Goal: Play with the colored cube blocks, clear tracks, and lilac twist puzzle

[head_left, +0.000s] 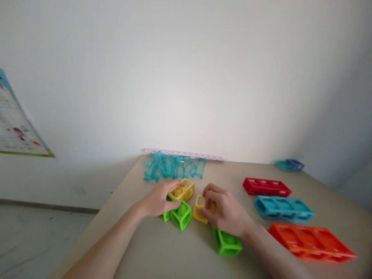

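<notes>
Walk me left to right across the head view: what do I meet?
Wall poster → left hand, on a cluster of green and yellow open-frame cubes → right hand, touching another yellow cube → orange row of three cubes.

Bare left hand [158,197], bare right hand [225,207], slim forearms [114,238] (bare as well)

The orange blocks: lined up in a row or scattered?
In a row: the three orange blocks sit end to end, no gap showing. Whether locked, cannot tell.
</notes>
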A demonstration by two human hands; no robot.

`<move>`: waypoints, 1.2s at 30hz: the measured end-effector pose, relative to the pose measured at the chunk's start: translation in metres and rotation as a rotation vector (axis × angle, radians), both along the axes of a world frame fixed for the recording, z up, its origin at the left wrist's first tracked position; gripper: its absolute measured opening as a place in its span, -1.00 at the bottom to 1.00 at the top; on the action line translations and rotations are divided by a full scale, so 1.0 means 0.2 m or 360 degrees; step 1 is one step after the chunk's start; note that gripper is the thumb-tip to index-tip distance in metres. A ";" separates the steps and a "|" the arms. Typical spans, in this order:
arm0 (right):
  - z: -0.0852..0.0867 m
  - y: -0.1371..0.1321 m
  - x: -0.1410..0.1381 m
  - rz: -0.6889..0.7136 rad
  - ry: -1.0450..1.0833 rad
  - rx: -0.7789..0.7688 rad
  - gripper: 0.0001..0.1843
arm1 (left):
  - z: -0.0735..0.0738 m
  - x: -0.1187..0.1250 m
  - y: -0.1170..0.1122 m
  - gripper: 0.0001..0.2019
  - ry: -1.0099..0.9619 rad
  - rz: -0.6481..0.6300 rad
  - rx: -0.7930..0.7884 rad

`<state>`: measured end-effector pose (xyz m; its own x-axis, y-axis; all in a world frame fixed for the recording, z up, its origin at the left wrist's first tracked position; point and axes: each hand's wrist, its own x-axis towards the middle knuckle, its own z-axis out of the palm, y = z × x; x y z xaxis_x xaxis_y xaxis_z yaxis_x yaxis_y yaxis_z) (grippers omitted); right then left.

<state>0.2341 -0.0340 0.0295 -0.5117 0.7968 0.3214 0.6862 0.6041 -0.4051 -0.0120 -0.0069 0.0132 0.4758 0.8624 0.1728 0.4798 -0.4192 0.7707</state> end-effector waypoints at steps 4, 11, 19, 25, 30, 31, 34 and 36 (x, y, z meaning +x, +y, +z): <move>-0.02 0.04 0.02 -0.0290 0.0013 0.0076 -0.79 | -0.03 0.00 0.02 -0.51 -0.0107 0.0057 -0.0139; -0.04 0.06 0.03 -0.0592 -0.0072 0.0096 -0.72 | -0.02 0.04 0.01 -0.46 -0.0735 -0.0187 -0.0736; -0.04 0.06 0.03 -0.0581 -0.0044 0.0070 -0.70 | -0.01 0.06 -0.01 -0.45 -0.0856 -0.0268 -0.0837; -0.04 0.05 0.05 -0.0446 0.0094 0.0014 -0.80 | -0.03 0.05 0.00 -0.49 -0.1056 -0.0174 -0.1069; -0.05 0.04 0.06 -0.0246 0.0071 -0.0092 -0.48 | -0.06 0.03 0.01 -0.51 -0.1154 -0.0205 -0.1163; -0.05 0.04 0.06 -0.0188 0.0070 -0.0108 -0.43 | -0.06 0.02 0.01 -0.50 -0.1154 -0.0232 -0.1165; -0.03 0.03 0.06 -0.0030 0.0068 -0.0159 -0.41 | -0.07 0.02 0.01 -0.49 -0.1137 -0.0274 -0.1184; -0.01 0.02 0.06 0.0041 0.0061 -0.0187 -0.45 | -0.06 0.03 0.01 -0.47 -0.1129 -0.0265 -0.1147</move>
